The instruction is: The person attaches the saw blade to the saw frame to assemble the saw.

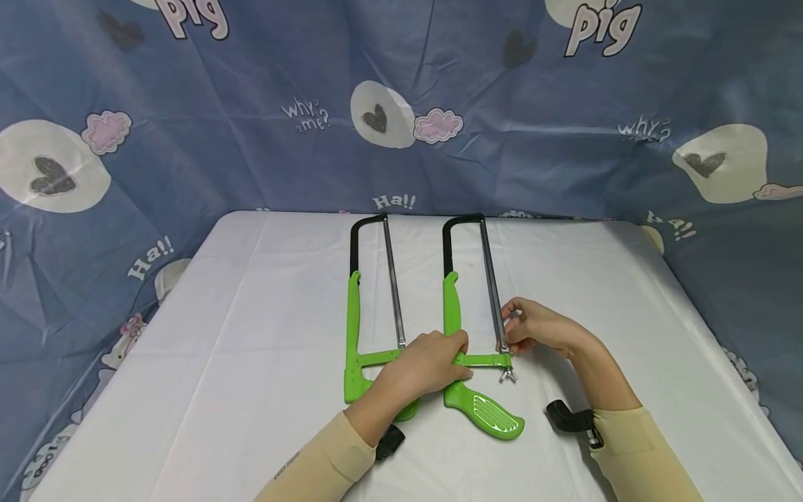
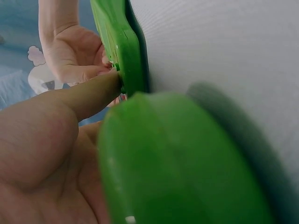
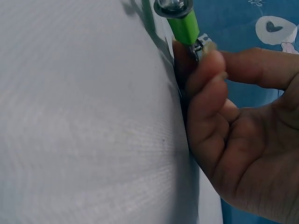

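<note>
We see two green hacksaws lying side by side on the white worktop (image 1: pixel 251 335). Our left hand (image 1: pixel 426 366) lies palm down across the right hacksaw (image 1: pixel 467 328), fingers curled over its green frame. Our right hand (image 1: pixel 533 328) reaches in from the right, its fingers (image 3: pixel 203 77) pinching the blade (image 1: pixel 492 286) near the wing nut (image 1: pixel 508 376). The left hacksaw (image 1: pixel 360 307) lies just beside, untouched.

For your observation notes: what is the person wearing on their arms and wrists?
Both arms wear long, close-fitting beige sleeves. The left sleeve bears small dark lettering near the forearm. A black strapped device sits at each wrist: the left one and the right one.
</note>
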### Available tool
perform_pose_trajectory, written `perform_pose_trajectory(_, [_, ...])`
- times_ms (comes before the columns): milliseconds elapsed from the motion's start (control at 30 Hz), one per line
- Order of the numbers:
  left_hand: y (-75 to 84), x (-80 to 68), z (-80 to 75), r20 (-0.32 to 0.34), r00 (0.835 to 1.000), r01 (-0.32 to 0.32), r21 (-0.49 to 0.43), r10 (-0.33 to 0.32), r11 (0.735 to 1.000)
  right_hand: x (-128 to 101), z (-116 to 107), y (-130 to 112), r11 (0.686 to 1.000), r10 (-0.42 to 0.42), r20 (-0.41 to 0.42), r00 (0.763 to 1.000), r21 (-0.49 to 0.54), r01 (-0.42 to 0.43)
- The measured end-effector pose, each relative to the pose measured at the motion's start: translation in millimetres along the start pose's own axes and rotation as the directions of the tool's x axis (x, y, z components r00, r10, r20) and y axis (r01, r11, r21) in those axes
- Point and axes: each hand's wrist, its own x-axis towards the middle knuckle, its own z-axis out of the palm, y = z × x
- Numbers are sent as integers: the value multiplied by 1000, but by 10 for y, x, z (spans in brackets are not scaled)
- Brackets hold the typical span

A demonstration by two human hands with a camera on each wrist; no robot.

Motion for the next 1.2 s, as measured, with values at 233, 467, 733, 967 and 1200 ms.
perform_pose_trajectory(233, [1,0,-2,-1,1000,0,-3,0,1000,-23,-19,6,1000,13,35,999,10,-14])
perform_pose_trajectory(467, [-1,7,-10,-2,1000,-2,-1,2,1000,-13,-21,21,998,40,63,997,41,-43])
perform_pose_trajectory(733, [-13,7,-4,-1,1000,-6,3,6,1000,28,-15,47,997,39,56,998,65,-42])
perform_pose_trajectory(967, [-10,3,-7,0,1000,-1,7,1,1000,33,-18,57,997,32,59,998,63,-36])
perform_pose_trajectory(1200, [-9,3,2,-3,1000,-6,4,6,1000,19,-36,70,996,19,79,997,82,-26])
